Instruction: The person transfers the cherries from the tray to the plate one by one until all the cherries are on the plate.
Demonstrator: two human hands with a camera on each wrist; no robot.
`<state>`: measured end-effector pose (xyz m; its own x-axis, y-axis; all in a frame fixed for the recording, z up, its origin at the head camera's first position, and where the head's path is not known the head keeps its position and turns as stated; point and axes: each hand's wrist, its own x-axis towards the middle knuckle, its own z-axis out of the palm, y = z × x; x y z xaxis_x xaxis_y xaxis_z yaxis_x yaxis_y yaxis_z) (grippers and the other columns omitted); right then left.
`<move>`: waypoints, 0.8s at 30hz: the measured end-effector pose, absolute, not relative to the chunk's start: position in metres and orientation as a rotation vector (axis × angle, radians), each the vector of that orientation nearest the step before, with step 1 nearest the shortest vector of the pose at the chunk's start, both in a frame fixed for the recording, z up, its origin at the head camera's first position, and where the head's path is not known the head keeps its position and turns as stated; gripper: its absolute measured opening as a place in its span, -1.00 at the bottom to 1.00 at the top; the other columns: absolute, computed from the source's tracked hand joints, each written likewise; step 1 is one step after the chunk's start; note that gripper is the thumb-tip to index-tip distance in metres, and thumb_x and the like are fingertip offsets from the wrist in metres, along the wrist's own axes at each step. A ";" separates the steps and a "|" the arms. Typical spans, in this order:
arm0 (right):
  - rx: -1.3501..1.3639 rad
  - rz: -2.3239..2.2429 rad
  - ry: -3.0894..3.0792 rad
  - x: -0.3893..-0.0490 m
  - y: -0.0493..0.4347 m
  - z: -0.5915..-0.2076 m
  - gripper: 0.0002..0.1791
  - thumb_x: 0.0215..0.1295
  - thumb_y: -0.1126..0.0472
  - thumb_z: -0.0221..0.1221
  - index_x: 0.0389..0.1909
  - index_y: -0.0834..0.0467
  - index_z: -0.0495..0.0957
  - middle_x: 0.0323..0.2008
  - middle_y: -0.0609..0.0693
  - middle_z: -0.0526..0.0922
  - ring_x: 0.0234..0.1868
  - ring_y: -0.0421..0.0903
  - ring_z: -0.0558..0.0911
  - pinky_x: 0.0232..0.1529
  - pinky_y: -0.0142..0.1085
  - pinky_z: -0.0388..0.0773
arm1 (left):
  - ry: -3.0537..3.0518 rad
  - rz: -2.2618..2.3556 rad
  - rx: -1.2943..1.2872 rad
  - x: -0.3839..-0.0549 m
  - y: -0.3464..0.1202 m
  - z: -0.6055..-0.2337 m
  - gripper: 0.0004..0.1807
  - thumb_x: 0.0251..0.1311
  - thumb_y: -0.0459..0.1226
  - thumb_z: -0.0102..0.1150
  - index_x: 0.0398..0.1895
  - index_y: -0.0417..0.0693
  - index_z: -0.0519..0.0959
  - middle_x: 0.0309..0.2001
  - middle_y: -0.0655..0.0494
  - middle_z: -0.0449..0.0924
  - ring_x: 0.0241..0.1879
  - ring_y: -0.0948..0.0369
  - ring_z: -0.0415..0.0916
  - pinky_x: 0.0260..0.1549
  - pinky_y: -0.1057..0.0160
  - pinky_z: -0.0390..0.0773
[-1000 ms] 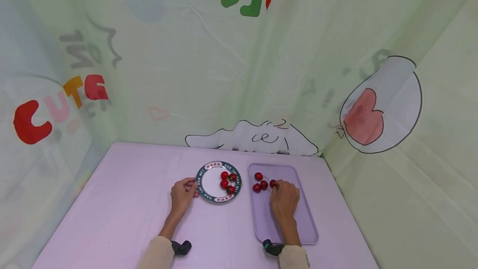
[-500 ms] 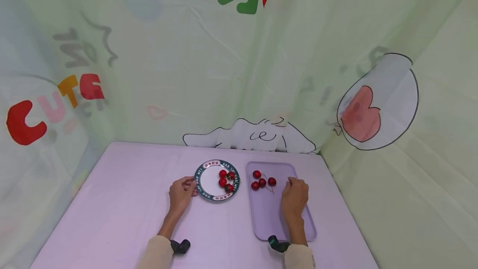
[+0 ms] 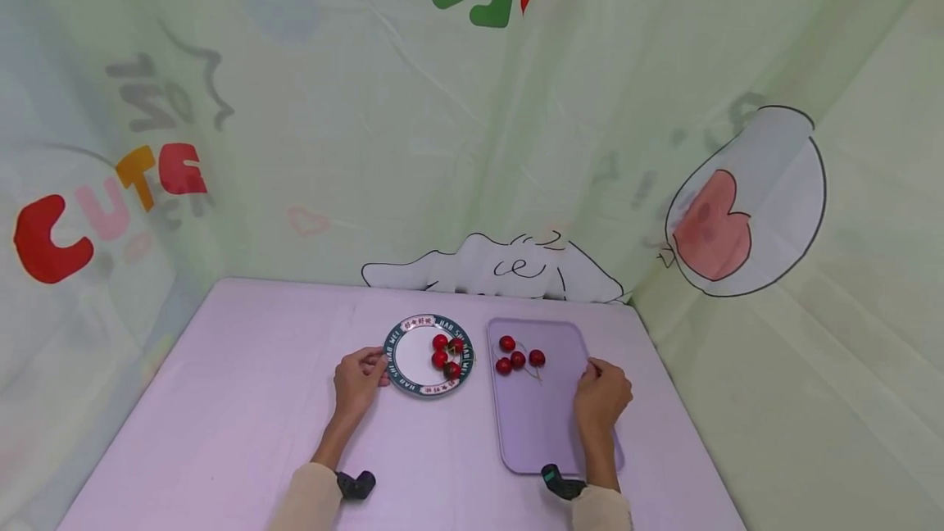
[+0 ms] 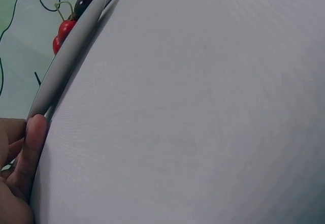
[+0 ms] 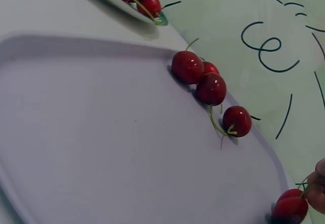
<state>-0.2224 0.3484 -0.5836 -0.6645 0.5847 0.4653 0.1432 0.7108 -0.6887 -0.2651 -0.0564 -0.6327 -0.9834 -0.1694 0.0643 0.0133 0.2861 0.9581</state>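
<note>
Lower centre of frame: my left hand (image 3: 358, 382) pinches the rim of the patterned plate (image 3: 415, 360), presumably to steady it. Lower right of centre: my right hand (image 3: 603, 396) holds a cherry pair (image 5: 290, 206), seemingly by the stems, at the lilac tray (image 3: 537, 426)'s edge, likely sparing the fruit.

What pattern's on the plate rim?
Plate rim: dark teal with white lettering and pale panels; clearest in head view.
</note>
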 end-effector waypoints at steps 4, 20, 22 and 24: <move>-0.664 0.932 -2.106 -0.214 0.342 -0.571 -0.82 0.39 0.44 0.28 -0.13 0.40 0.83 -0.27 0.39 0.84 -0.31 0.27 0.83 -0.19 0.00 0.71 | -2.391 -1.793 0.148 -0.265 -0.057 -0.633 -0.70 0.51 -0.37 0.30 0.21 -0.31 0.71 -0.15 -0.18 0.80 -0.50 0.27 0.75 -0.44 0.48 0.73; -0.815 1.994 -1.470 -0.217 0.356 -0.588 -0.70 0.39 0.45 0.39 0.09 0.49 0.74 -0.49 -0.09 0.84 -0.48 -0.19 0.85 -0.27 -0.34 0.84 | -2.380 -1.793 0.144 -0.265 -0.056 -0.631 -0.69 0.52 -0.36 0.29 0.22 -0.32 0.70 -0.16 -0.19 0.82 -0.47 0.20 0.78 -0.41 0.46 0.75; -0.801 2.117 -1.389 -0.215 0.354 -0.583 -0.78 0.40 0.45 0.38 0.01 0.40 0.80 -0.46 -0.04 0.86 -0.43 -0.17 0.87 -0.21 -0.31 0.86 | -2.379 -1.801 0.144 -0.265 -0.056 -0.631 -0.69 0.52 -0.37 0.29 0.22 -0.33 0.70 -0.15 -0.20 0.82 -0.47 0.19 0.79 -0.42 0.46 0.75; -0.799 2.223 -1.306 -0.213 0.352 -0.577 -0.87 0.40 0.46 0.37 -0.15 0.29 0.86 -0.44 -0.01 0.87 -0.39 -0.15 0.88 -0.17 -0.27 0.86 | -2.377 -1.807 0.149 -0.265 -0.056 -0.631 -0.69 0.51 -0.38 0.29 0.22 -0.34 0.70 -0.13 -0.22 0.82 -0.46 0.17 0.79 -0.42 0.45 0.76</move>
<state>-0.2128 0.3523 -0.5770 -0.7368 0.6254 -0.2567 -0.0801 -0.4578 -0.8854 -0.2648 -0.0559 -0.6307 -0.9836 -0.1701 0.0605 0.0129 0.2685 0.9632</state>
